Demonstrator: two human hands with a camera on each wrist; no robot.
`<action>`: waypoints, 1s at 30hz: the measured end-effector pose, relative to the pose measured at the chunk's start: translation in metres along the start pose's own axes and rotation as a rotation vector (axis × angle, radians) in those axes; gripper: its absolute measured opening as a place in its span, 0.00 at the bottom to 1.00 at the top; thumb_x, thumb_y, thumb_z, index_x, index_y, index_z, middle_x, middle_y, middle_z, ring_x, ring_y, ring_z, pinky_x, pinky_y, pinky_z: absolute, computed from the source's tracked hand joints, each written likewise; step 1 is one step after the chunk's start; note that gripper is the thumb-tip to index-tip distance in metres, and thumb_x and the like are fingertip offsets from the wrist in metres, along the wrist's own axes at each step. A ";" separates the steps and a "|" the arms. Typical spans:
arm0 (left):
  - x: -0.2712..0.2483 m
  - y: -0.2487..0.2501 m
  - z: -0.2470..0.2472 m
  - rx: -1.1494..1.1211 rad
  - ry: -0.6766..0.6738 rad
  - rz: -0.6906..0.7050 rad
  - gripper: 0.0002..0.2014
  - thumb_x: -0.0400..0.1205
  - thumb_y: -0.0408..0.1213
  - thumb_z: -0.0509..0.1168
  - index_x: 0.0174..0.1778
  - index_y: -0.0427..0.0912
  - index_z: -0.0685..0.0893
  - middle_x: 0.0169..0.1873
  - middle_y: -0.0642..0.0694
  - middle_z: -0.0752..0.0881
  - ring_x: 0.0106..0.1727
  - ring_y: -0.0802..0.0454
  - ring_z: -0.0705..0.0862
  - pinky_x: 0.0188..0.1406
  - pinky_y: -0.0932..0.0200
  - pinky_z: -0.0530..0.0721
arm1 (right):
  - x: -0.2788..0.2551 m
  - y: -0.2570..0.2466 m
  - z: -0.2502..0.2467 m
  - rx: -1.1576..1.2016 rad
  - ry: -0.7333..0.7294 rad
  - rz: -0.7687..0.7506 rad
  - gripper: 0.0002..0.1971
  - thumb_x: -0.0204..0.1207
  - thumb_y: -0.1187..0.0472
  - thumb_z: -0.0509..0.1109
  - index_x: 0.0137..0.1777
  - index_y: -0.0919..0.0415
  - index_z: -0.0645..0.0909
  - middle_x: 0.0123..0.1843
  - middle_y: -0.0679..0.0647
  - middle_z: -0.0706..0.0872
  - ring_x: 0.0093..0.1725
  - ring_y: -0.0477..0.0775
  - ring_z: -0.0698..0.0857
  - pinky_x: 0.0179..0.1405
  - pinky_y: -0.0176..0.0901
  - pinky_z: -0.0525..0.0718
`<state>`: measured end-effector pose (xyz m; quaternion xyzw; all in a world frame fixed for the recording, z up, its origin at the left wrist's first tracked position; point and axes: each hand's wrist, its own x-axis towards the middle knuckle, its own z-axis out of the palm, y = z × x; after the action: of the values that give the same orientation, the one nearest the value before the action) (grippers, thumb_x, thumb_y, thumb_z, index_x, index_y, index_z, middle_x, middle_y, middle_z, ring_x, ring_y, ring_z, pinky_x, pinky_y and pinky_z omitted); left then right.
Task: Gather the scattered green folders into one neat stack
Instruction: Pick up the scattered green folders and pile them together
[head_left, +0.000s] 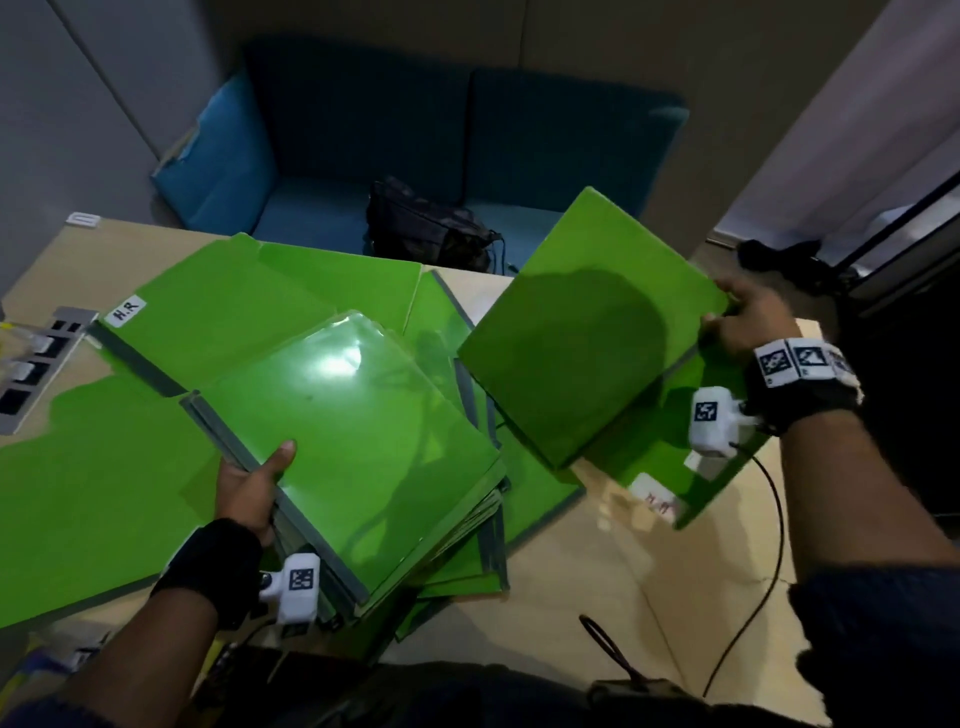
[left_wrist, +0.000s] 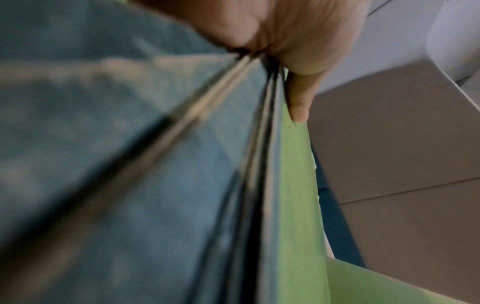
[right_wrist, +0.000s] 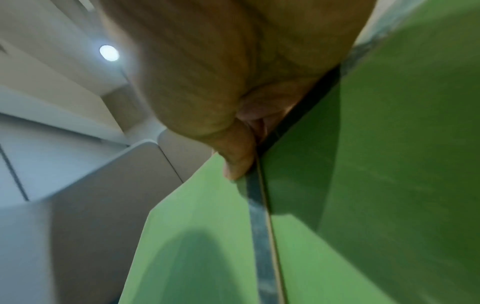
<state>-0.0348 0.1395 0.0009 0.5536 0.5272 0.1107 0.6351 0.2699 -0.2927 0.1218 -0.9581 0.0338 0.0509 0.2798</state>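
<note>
A stack of green folders (head_left: 358, 441) with grey spines sits tilted in the middle of the wooden table (head_left: 623, 561). My left hand (head_left: 249, 483) grips its near-left spine edge, thumb on the glossy top cover; the left wrist view shows the thumb (left_wrist: 298, 98) against the folder edges (left_wrist: 259, 164). My right hand (head_left: 743, 322) holds a single green folder (head_left: 587, 332) by its right spine, lifted above the table at the right; the right wrist view shows the thumb (right_wrist: 236, 156) on its grey spine (right_wrist: 259, 236). More green folders (head_left: 234, 306) lie spread underneath, one labelled "H.R".
A green folder (head_left: 93, 493) lies open at the left and another (head_left: 691, 467) lies below the lifted one. A blue sofa (head_left: 415, 135) with a dark bag (head_left: 431, 228) stands behind the table. A socket panel (head_left: 31, 358) sits at the left edge. A black cable (head_left: 753, 597) trails from my right wrist.
</note>
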 end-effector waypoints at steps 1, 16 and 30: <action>-0.003 0.002 0.004 -0.001 -0.011 0.007 0.16 0.76 0.40 0.75 0.40 0.47 0.71 0.31 0.40 0.71 0.50 0.44 0.72 0.50 0.43 0.76 | -0.001 0.010 0.005 -0.024 -0.011 0.026 0.25 0.76 0.65 0.72 0.74 0.53 0.78 0.63 0.67 0.87 0.62 0.68 0.85 0.63 0.55 0.82; -0.025 -0.001 0.030 -0.056 -0.055 0.109 0.16 0.79 0.34 0.73 0.47 0.58 0.73 0.34 0.45 0.74 0.38 0.47 0.75 0.45 0.49 0.75 | -0.010 0.117 0.023 0.567 0.338 0.524 0.20 0.88 0.59 0.58 0.77 0.64 0.74 0.72 0.67 0.81 0.69 0.67 0.80 0.47 0.38 0.72; -0.024 -0.003 0.031 -0.018 -0.026 0.085 0.16 0.78 0.36 0.74 0.50 0.47 0.70 0.40 0.45 0.75 0.46 0.45 0.76 0.58 0.36 0.79 | 0.018 0.078 0.111 0.084 -0.152 0.245 0.24 0.84 0.51 0.66 0.77 0.60 0.75 0.68 0.69 0.83 0.68 0.71 0.80 0.66 0.53 0.77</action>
<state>-0.0212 0.1026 0.0066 0.5709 0.4940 0.1351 0.6417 0.2715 -0.2986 -0.0147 -0.9276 0.1315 0.1558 0.3132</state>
